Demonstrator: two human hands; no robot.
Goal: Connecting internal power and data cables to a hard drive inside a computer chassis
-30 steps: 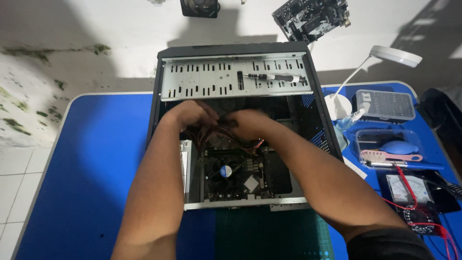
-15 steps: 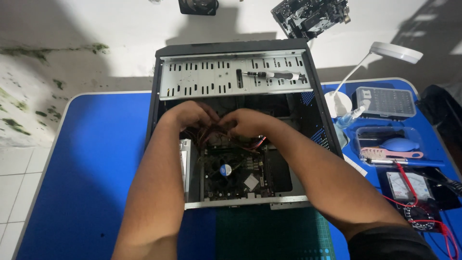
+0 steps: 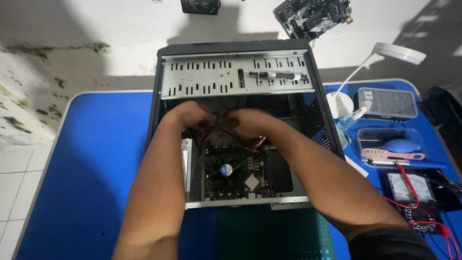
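Observation:
An open black computer case (image 3: 159,86) lies on its side on a blue table (image 3: 91,159). Both my hands reach into it above the motherboard (image 3: 236,173). My left hand (image 3: 190,115) and my right hand (image 3: 248,123) are closed around a bundle of red and dark cables (image 3: 216,134) between them. The fingers are partly hidden in the shadowed wiring. A screwdriver (image 3: 274,75) with a white and black handle rests on the grey drive cage at the case's far end.
To the right stand a white desk lamp (image 3: 397,53), a spray bottle (image 3: 349,118), a clear box of bits (image 3: 387,102), a tray with a blue blower and pink tool (image 3: 394,149), and a multimeter with red leads (image 3: 409,188). A spare circuit board (image 3: 313,14) lies beyond the case. A green cutting mat (image 3: 269,236) lies in front.
My hands have shifted slightly within the case while working the cables. Nothing else has moved.

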